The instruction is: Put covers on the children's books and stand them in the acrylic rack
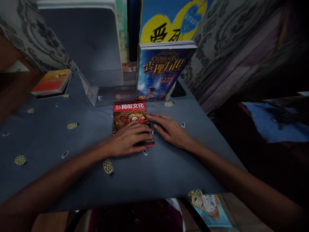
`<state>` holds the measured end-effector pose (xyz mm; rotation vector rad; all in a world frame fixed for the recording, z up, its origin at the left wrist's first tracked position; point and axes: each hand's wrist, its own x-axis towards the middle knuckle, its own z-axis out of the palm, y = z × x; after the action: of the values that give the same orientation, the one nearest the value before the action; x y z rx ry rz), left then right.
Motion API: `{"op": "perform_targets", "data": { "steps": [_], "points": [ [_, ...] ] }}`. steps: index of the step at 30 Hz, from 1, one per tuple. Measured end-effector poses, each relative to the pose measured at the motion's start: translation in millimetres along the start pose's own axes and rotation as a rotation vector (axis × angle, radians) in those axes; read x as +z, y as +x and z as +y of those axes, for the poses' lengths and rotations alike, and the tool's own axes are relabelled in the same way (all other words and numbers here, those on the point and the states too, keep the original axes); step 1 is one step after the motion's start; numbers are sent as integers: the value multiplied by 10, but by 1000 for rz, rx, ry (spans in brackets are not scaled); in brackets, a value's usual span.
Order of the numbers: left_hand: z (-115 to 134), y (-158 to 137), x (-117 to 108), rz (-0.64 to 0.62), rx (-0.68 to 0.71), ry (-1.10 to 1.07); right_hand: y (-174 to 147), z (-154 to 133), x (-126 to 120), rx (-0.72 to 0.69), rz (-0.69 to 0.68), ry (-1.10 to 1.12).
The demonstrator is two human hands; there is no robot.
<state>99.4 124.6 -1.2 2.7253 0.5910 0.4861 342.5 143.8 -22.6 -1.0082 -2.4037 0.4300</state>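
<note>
A small red-bordered book (129, 113) with a picture cover lies face up on the table, in front of the book stand. Across its lower half rests my left hand (130, 137), fingers stretched out flat and pointing right. My right hand (170, 130) is at the book's right side, its fingertips at the cover's edge and its fingers extended. Neither hand is wrapped around anything. Part of the cover is hidden under my left hand.
Behind the book, a clear bookend stand (91, 95) holds upright books, among them a blue one (164, 69). An orange book (51, 82) lies at the left on the patterned tablecloth (79, 167). A dark flat object (179, 89) lies behind the stand's right side. Curtains hang behind.
</note>
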Motion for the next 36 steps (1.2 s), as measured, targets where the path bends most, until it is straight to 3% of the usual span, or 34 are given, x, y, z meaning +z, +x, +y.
{"op": "perform_targets", "data": {
  "steps": [7,13,20,24,31,36],
  "points": [
    [34,6,-21,44,-99,-20,-387,-291,-19,-4,1,-3],
    [51,0,-35,36,-94,-7,-640,-523,-13,-104,-8,-86],
    [29,-30,-18,51,-33,17,-697,-655,11,-198,21,-245],
    [-94,-206,-135,15,-20,-34,-694,-656,5,-188,0,-290],
    [-386,-753,-420,-134,-227,-61,-676,-682,29,-224,40,-287],
    [-467,-841,-452,-202,-281,-183,-645,-721,39,-186,28,-246]
  ]
}}
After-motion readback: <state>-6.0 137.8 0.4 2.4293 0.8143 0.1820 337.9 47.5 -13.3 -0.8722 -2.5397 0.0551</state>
